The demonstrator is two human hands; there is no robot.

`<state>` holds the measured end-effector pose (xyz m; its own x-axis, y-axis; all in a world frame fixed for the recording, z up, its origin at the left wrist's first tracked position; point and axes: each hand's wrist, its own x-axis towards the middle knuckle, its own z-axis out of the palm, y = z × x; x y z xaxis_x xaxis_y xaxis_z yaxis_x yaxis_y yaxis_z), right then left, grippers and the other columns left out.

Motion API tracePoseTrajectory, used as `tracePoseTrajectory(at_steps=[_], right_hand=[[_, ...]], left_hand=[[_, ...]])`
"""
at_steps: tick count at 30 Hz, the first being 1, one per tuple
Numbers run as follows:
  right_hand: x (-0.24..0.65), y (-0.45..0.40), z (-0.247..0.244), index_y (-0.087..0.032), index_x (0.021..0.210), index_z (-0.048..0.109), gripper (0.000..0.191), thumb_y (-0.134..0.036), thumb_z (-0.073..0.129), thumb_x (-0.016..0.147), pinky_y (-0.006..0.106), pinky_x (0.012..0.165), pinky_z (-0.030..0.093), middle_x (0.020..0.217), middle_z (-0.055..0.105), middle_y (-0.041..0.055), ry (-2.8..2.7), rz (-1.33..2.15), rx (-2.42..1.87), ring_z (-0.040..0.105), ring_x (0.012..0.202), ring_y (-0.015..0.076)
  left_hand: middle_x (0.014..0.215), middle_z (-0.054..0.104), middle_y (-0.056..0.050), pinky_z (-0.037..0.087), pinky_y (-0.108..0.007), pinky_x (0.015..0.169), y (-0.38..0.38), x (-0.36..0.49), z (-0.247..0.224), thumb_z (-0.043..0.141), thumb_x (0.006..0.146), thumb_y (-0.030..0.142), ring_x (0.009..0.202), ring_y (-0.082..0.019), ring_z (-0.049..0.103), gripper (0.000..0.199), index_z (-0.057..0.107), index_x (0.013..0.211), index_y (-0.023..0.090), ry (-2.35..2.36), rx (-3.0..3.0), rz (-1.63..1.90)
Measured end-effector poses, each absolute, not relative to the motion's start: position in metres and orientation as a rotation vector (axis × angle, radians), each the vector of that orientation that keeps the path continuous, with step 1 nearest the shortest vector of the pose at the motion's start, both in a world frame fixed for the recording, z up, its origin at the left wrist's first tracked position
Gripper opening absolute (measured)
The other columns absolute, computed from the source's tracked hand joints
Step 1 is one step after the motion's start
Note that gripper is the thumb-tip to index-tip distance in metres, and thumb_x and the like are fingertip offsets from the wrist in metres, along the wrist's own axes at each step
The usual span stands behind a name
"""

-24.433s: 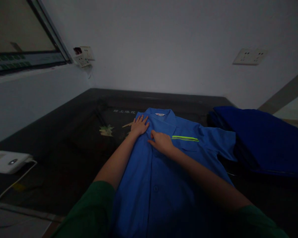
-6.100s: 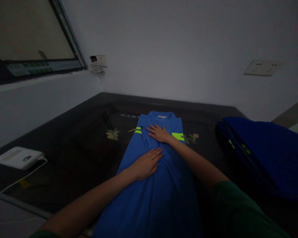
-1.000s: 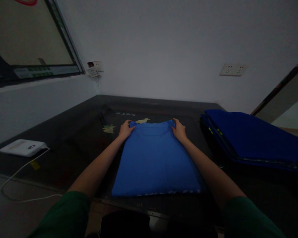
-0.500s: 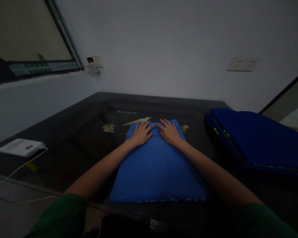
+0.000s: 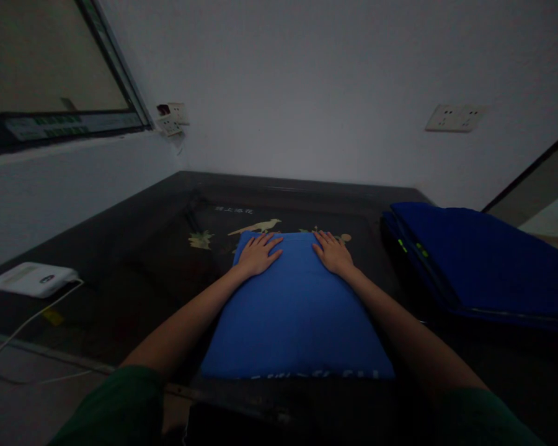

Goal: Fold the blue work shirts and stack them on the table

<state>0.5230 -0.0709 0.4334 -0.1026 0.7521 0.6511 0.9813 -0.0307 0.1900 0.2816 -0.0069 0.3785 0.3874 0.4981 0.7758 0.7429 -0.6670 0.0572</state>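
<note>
A folded light-blue cloth (image 5: 297, 310) lies flat on the dark table (image 5: 134, 266) in front of me, with white markings along its near edge. My left hand (image 5: 259, 254) rests on its far left corner, fingers spread and pointing away from me. On the far right corner lies my right hand (image 5: 333, 251), palm down with the fingers stretched out. Neither hand grips the fabric; both press flat on top of it. The exact kind of cloth item cannot be made out.
To the right is a stack of folded dark-blue fabric (image 5: 502, 266) with small yellow-green marks. A white device (image 5: 32, 279) with a white cable (image 5: 28, 322) sits at the table's left. Wall sockets (image 5: 454, 118) are on the wall behind, and a window (image 5: 56, 68) is at upper left.
My hands have moved apart along the far edge of the light-blue cloth, the right one further right. That far edge looks wider and flatter now.
</note>
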Motion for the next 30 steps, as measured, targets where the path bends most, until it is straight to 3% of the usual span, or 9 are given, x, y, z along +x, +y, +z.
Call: tracePoseTrajectory(at_steps=[6,10,14,18,22,25,27,30], right_hand=[[0.52,-0.098,0.429,-0.012,0.142,0.043,0.052,-0.036,0.027,0.099,0.055,0.114,0.018,0.151,0.036,0.0132,-1.781,-1.071,-1.624,0.025,0.142,0.0262],[0.498,-0.153,0.399,-0.017,0.142,0.044,0.051,-0.038,0.029,0.098,0.054,0.114,0.02,0.154,0.03,0.0104,-1.963,-1.104,-1.436,0.021,0.144,0.0273],[0.497,-0.196,0.352,-0.025,0.145,0.04,0.053,-0.048,0.031,0.097,0.052,0.111,0.029,0.155,0.028,0.0076,-2.243,-0.978,-1.504,0.024,0.142,0.0287],[0.517,-0.209,0.326,-0.027,0.149,0.031,0.057,-0.051,0.029,0.097,0.053,0.113,0.023,0.156,0.026,0.0086,-2.148,-1.001,-1.674,0.021,0.143,0.0283],[0.533,-0.215,0.324,-0.027,0.149,0.028,0.056,-0.05,0.024,0.098,0.058,0.113,0.022,0.156,0.026,0.007,-2.047,-0.981,-1.76,0.021,0.144,0.026],[0.542,-0.228,0.326,-0.024,0.147,0.035,0.055,-0.046,0.029,0.097,0.06,0.112,0.021,0.154,0.029,0.0074,-1.973,-0.989,-1.778,0.02,0.144,0.0278],[0.549,-0.241,0.325,-0.021,0.141,0.044,0.052,-0.041,0.036,0.094,0.057,0.11,0.026,0.15,0.037,0.0102,-1.912,-0.984,-1.7,0.027,0.141,0.0292],[0.559,-0.266,0.316,-0.02,0.127,0.056,0.043,-0.037,0.045,0.089,0.045,0.099,0.043,0.127,0.059,0.0129,-1.792,-0.849,-1.513,0.052,0.119,0.0272]], left_hand=[[0.147,0.042,-0.01,0.018,-0.048,0.116,-0.038,0.271,0.37,0.036,0.097,0.034,0.137,-0.023,0.036,0.043,0.049,0.136,0.02,-1.017,-2.24,-1.317],[0.152,0.036,-0.005,0.013,-0.056,0.115,-0.102,0.256,0.338,0.035,0.098,0.042,0.142,-0.025,0.025,0.046,0.041,0.142,0.03,-0.89,-2.426,-1.144],[0.157,0.024,0.001,0.013,-0.056,0.115,-0.143,0.245,0.295,0.03,0.097,0.053,0.145,-0.027,0.018,0.051,0.029,0.146,0.04,-0.801,-2.563,-0.872],[0.158,0.019,0.001,0.013,-0.051,0.116,-0.14,0.24,0.272,0.029,0.098,0.053,0.145,-0.026,0.017,0.054,0.024,0.149,0.037,-0.874,-2.494,-0.855],[0.157,0.025,0.0,0.017,-0.046,0.116,-0.133,0.236,0.267,0.03,0.098,0.05,0.144,-0.023,0.021,0.051,0.03,0.147,0.035,-0.913,-2.432,-0.936],[0.153,0.033,-0.004,0.019,-0.049,0.115,-0.135,0.224,0.262,0.033,0.098,0.045,0.142,-0.024,0.027,0.048,0.039,0.143,0.031,-1.026,-2.324,-1.036],[0.147,0.043,-0.008,0.021,-0.052,0.114,-0.142,0.211,0.254,0.038,0.096,0.043,0.137,-0.027,0.034,0.046,0.048,0.138,0.026,-1.157,-2.164,-1.176],[0.128,0.058,-0.013,0.037,-0.049,0.103,-0.159,0.193,0.233,0.043,0.092,0.041,0.12,-0.029,0.051,0.046,0.056,0.13,0.02,-1.366,-1.98,-1.472]])
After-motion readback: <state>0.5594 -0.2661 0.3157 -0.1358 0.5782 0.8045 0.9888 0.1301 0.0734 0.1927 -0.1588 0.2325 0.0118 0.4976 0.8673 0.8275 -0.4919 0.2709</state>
